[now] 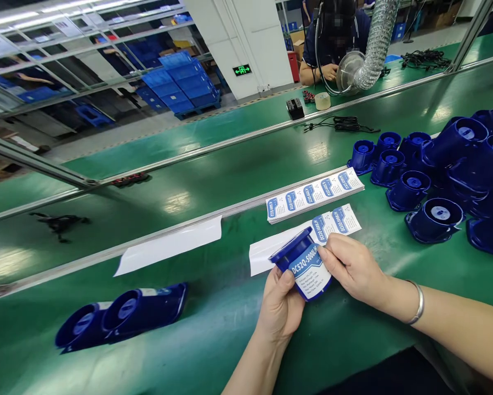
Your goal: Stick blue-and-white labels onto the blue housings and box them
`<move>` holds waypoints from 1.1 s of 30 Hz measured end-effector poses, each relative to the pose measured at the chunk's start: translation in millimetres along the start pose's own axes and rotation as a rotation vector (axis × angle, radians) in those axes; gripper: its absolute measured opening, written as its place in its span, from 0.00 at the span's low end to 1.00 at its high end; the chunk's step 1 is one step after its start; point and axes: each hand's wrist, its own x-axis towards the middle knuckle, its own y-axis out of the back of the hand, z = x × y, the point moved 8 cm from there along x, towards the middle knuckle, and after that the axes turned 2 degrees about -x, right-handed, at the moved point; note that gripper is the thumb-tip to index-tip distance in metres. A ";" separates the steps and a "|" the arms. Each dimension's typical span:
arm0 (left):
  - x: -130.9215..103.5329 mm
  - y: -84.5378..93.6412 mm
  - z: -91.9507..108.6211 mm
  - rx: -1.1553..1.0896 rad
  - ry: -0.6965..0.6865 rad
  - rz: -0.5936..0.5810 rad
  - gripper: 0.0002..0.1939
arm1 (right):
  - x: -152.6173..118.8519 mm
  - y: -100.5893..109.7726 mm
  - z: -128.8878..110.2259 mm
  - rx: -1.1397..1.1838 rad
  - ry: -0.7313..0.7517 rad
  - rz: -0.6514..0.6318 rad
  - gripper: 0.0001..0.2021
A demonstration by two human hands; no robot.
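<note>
My left hand (279, 304) is closed round a dark blue plastic housing (291, 245), which it holds tilted above the green bench. A white and blue label (311, 271) printed "DC52Q-5000L/H" lies across the housing's side. At the label's upper right edge, the fingers of my right hand (351, 269) pinch or press; the fingertips cover that corner. Just behind my hands is a label sheet (335, 220), part bare backing and part labels. Beyond it rests a stack of label sheets (315, 195).
Blue housings (439, 214) crowd the right side of the bench. Two labelled housings (143, 310) lie at left, near a blank white strip (172, 244). A metal rail (246, 206) runs behind. Across the line, a person (332, 71) works beside a silver duct (378, 49).
</note>
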 end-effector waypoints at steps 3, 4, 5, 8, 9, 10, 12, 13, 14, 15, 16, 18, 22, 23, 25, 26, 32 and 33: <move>0.8 0.5 -3.3 -0.017 0.018 -0.011 0.28 | -2.8 -2.7 4.6 0.075 -0.041 0.034 0.17; 1.0 1.0 -4.4 -0.023 0.022 -0.014 0.27 | -4.3 -4.4 7.6 0.106 -0.073 0.042 0.17; 1.3 1.8 -5.1 -0.028 0.021 -0.015 0.28 | -6.3 -6.6 11.8 0.138 -0.120 0.049 0.17; 2.5 5.5 -5.5 -0.030 0.012 -0.007 0.32 | -14.4 -16.1 27.4 0.229 -0.301 0.056 0.16; 3.0 6.6 -5.5 -0.029 0.015 -0.006 0.33 | -16.8 -19.9 31.8 0.261 -0.350 0.052 0.15; 3.5 7.1 -5.4 -0.030 0.022 -0.006 0.33 | -18.6 -23.3 35.6 0.293 -0.389 0.047 0.15; 4.1 5.9 -5.1 -0.042 0.051 -0.017 0.31 | -19.5 -26.7 41.9 0.359 -0.431 0.055 0.15; 4.0 3.8 -5.2 -0.057 0.075 -0.030 0.30 | -18.6 -25.3 44.5 0.377 -0.435 0.077 0.15; 3.8 0.5 -5.4 -0.074 0.102 -0.048 0.28 | -17.0 -21.4 46.7 0.379 -0.428 0.114 0.15; 3.2 -3.4 -5.8 -0.090 0.129 -0.070 0.28 | -14.8 -16.2 48.2 0.368 -0.411 0.152 0.15; 2.5 -7.7 -6.4 -0.103 0.157 -0.093 0.27 | -12.3 -10.5 48.9 0.351 -0.386 0.184 0.16; 0.7 -16.2 -8.7 -0.118 0.206 -0.141 0.28 | -7.0 -1.2 48.1 0.321 -0.335 0.207 0.17; -3.4 -26.7 -21.1 -0.123 0.326 -0.218 0.28 | 1.6 1.4 40.3 0.369 -0.250 0.097 0.20; -4.4 -27.7 -24.7 -0.122 0.357 -0.230 0.28 | 2.8 -0.2 37.8 0.388 -0.234 0.056 0.20; -6.2 -29.0 -30.3 -0.119 0.409 -0.248 0.28 | 3.8 -4.6 33.9 0.431 -0.214 -0.023 0.22; -7.0 -29.6 -32.1 -0.118 0.428 -0.257 0.29 | 3.9 -6.6 32.5 0.454 -0.208 -0.054 0.22; -9.9 -33.3 -34.8 -0.109 0.461 -0.330 0.31 | 2.4 -11.2 29.5 0.491 -0.191 -0.146 0.26; -9.9 -32.9 -35.2 -0.106 0.458 -0.337 0.31 | 2.0 -11.9 29.3 0.507 -0.192 -0.159 0.26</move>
